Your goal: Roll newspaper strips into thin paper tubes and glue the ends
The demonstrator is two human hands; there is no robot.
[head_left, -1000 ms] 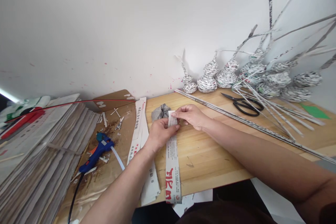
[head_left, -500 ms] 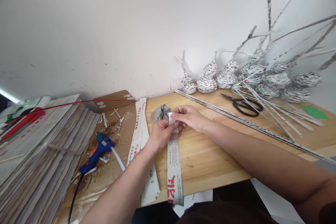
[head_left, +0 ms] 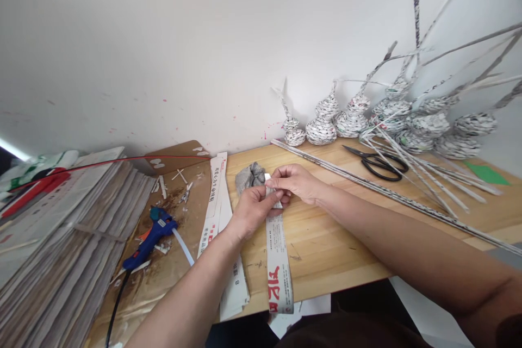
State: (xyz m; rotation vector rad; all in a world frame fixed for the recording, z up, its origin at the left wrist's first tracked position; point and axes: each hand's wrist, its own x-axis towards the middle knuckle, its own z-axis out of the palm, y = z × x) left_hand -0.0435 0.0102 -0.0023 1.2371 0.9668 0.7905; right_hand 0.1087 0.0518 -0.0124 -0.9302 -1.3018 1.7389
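A long newspaper strip [head_left: 279,261] with red characters runs from my fingers down over the table's front edge. My left hand [head_left: 256,206] pinches its upper end, thumb pressed on top. At the same end, my right hand [head_left: 296,182] holds the paper's corner between thumb and fingers, the two hands touching or nearly so. Just beyond my left hand lies a crumpled grey cloth [head_left: 249,175]. More cut newspaper strips [head_left: 220,223] are stacked to the left of my left hand.
A blue glue gun [head_left: 153,234] rests on a stained board beside a tied newspaper stack [head_left: 98,228]. Black scissors [head_left: 379,163], thin rolled paper sticks [head_left: 424,174] and a longer rod bundle [head_left: 350,182] lie to the right. Woven paper gourds [head_left: 322,119] line the wall.
The newspaper strip's lower end has swung to the right and lifted slightly. Both hands have shifted a little to the right, still pinching its top end.
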